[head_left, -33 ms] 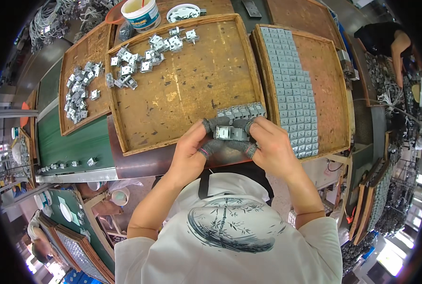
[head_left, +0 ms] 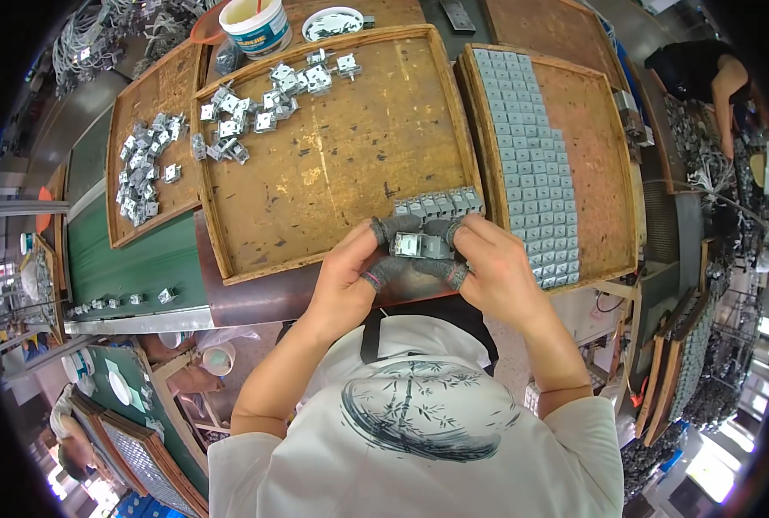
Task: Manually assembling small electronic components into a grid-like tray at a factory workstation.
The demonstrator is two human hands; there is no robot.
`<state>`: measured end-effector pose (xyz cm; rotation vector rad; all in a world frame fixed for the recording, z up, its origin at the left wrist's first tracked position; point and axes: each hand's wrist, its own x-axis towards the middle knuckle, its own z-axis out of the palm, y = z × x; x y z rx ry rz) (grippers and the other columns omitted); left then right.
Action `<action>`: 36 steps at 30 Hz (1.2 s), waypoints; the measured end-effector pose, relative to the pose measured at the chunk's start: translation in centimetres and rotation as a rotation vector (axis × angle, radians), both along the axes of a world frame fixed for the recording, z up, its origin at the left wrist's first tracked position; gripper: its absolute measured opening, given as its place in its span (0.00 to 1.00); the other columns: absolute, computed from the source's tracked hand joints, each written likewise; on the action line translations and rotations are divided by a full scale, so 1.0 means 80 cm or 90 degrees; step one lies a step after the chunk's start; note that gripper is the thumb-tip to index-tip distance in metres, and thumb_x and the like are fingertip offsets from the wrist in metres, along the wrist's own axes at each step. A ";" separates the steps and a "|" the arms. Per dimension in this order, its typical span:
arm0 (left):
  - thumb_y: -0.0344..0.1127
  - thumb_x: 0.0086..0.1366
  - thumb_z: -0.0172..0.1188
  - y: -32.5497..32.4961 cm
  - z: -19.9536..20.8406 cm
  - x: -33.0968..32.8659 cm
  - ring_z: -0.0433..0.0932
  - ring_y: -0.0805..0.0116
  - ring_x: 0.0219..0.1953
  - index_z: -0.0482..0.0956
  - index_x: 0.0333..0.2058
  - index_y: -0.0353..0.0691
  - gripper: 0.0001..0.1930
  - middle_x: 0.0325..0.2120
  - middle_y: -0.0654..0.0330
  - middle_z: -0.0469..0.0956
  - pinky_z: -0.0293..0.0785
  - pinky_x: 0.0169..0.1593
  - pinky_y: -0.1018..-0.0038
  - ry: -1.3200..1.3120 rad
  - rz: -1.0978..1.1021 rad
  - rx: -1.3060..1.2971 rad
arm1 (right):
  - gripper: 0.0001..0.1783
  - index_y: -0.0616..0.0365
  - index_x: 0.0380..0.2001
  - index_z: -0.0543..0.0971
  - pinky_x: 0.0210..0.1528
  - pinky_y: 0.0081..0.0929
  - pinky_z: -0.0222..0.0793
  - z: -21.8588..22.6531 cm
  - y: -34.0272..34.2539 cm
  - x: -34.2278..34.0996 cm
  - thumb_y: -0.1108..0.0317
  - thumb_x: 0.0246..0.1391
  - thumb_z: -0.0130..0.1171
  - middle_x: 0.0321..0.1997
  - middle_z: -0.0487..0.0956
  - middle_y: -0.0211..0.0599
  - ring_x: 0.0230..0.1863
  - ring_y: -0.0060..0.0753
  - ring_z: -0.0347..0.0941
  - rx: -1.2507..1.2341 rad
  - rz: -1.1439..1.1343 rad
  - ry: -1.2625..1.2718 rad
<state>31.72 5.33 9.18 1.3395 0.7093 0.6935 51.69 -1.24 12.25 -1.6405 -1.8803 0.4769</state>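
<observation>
Between my two hands is a small boxy part: a shiny silver-white piece (head_left: 408,245) at its left end joins a grey housing (head_left: 437,248). My left hand (head_left: 350,263) is closed with thumb and finger around the silvery end. My right hand (head_left: 494,263) pinches the grey end, its fingertips partly hiding it. Dark grey fabric covers the thumb and finger of each hand. Just beyond my fingers, a row of similar grey housings (head_left: 436,204) lies along the near right corner of a wooden tray (head_left: 350,147).
Loose silvery parts (head_left: 229,121) lie at the tray's far left, more in a smaller tray (head_left: 156,220) left. A right-hand tray (head_left: 600,164) holds grey blocks (head_left: 527,147) in rows. Behind stand a white-blue bucket (head_left: 256,33) and a white dish (head_left: 333,23). Someone's arm (head_left: 727,95) shows far right.
The held part has shifted very slightly to the right and tilted a little between my fingers. Both hands keep their grip.
</observation>
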 end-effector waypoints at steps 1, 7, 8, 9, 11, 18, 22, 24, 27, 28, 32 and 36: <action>0.11 0.51 0.48 0.000 0.002 0.003 0.75 0.60 0.43 0.75 0.48 0.32 0.24 0.39 0.54 0.71 0.71 0.49 0.74 -0.020 0.003 -0.026 | 0.14 0.61 0.32 0.77 0.31 0.39 0.71 -0.002 0.000 0.001 0.76 0.37 0.67 0.31 0.73 0.41 0.31 0.49 0.74 -0.001 -0.001 0.000; 0.12 0.45 0.47 -0.002 -0.029 0.013 0.69 0.45 0.42 0.72 0.45 0.30 0.24 0.36 0.49 0.67 0.68 0.50 0.70 0.115 0.009 0.179 | 0.16 0.63 0.31 0.76 0.33 0.40 0.72 -0.027 0.007 -0.004 0.78 0.33 0.65 0.30 0.72 0.42 0.33 0.50 0.75 0.049 -0.010 -0.119; 0.12 0.45 0.47 -0.003 -0.028 0.015 0.69 0.45 0.42 0.72 0.45 0.30 0.24 0.36 0.49 0.67 0.68 0.50 0.70 0.114 0.007 0.178 | 0.16 0.63 0.32 0.76 0.34 0.41 0.72 -0.035 0.007 -0.006 0.78 0.34 0.64 0.31 0.73 0.42 0.34 0.50 0.75 0.052 -0.024 -0.114; 0.13 0.44 0.49 -0.004 -0.027 0.017 0.69 0.44 0.44 0.71 0.45 0.30 0.24 0.38 0.48 0.67 0.68 0.52 0.68 0.131 0.014 0.154 | 0.16 0.64 0.32 0.75 0.35 0.41 0.72 -0.040 0.008 -0.007 0.78 0.35 0.64 0.32 0.73 0.43 0.35 0.51 0.75 0.055 -0.036 -0.108; 0.14 0.44 0.50 -0.006 -0.027 0.025 0.68 0.42 0.45 0.71 0.45 0.30 0.25 0.39 0.47 0.68 0.68 0.53 0.67 0.148 0.022 0.128 | 0.16 0.64 0.34 0.75 0.35 0.41 0.72 -0.041 0.006 -0.010 0.79 0.36 0.64 0.33 0.74 0.44 0.36 0.52 0.75 0.041 -0.050 -0.080; 0.26 0.41 0.68 0.006 -0.038 0.032 0.73 0.43 0.46 0.73 0.52 0.30 0.34 0.42 0.45 0.73 0.72 0.51 0.60 0.154 0.018 0.379 | 0.19 0.63 0.36 0.74 0.43 0.48 0.70 -0.028 0.013 -0.004 0.63 0.45 0.67 0.40 0.76 0.52 0.43 0.57 0.74 -0.142 -0.072 0.181; 0.32 0.40 0.73 0.005 -0.042 0.026 0.77 0.46 0.44 0.74 0.55 0.32 0.38 0.42 0.48 0.77 0.74 0.49 0.61 0.111 -0.038 0.428 | 0.25 0.64 0.32 0.76 0.41 0.45 0.70 -0.056 0.007 0.007 0.53 0.42 0.70 0.33 0.78 0.50 0.40 0.59 0.75 -0.136 0.049 0.196; 0.33 0.41 0.73 0.004 -0.042 0.026 0.77 0.45 0.45 0.74 0.55 0.33 0.38 0.43 0.47 0.77 0.74 0.50 0.61 0.101 -0.034 0.426 | 0.23 0.64 0.31 0.76 0.40 0.44 0.71 -0.053 0.009 0.004 0.55 0.42 0.70 0.32 0.78 0.51 0.38 0.58 0.75 -0.127 0.043 0.206; 0.34 0.46 0.73 0.009 -0.054 0.020 0.75 0.47 0.50 0.74 0.55 0.33 0.35 0.49 0.46 0.75 0.72 0.54 0.63 0.107 -0.035 0.414 | 0.24 0.64 0.33 0.76 0.39 0.44 0.70 -0.062 0.010 -0.007 0.55 0.42 0.70 0.32 0.78 0.50 0.37 0.58 0.74 -0.083 0.009 0.193; 0.36 0.49 0.73 0.014 -0.059 0.017 0.75 0.50 0.54 0.74 0.55 0.33 0.34 0.53 0.47 0.74 0.70 0.57 0.63 0.118 -0.047 0.401 | 0.24 0.64 0.36 0.76 0.37 0.37 0.70 -0.072 0.008 -0.013 0.53 0.47 0.69 0.32 0.78 0.44 0.36 0.46 0.75 -0.114 -0.014 0.238; 0.31 0.49 0.70 0.024 -0.059 -0.029 0.66 0.46 0.60 0.76 0.53 0.38 0.29 0.55 0.45 0.68 0.65 0.60 0.57 0.293 0.104 0.439 | 0.21 0.57 0.45 0.78 0.29 0.23 0.70 -0.127 -0.022 -0.028 0.49 0.63 0.57 0.33 0.80 0.34 0.30 0.24 0.76 -0.549 -0.099 0.644; 0.34 0.50 0.68 0.041 -0.081 -0.118 0.65 0.46 0.60 0.73 0.56 0.40 0.32 0.56 0.47 0.67 0.60 0.61 0.56 0.552 0.456 0.492 | 0.27 0.60 0.47 0.78 0.27 0.25 0.72 -0.165 -0.025 -0.047 0.45 0.65 0.52 0.32 0.82 0.37 0.28 0.27 0.77 -0.677 -0.228 0.784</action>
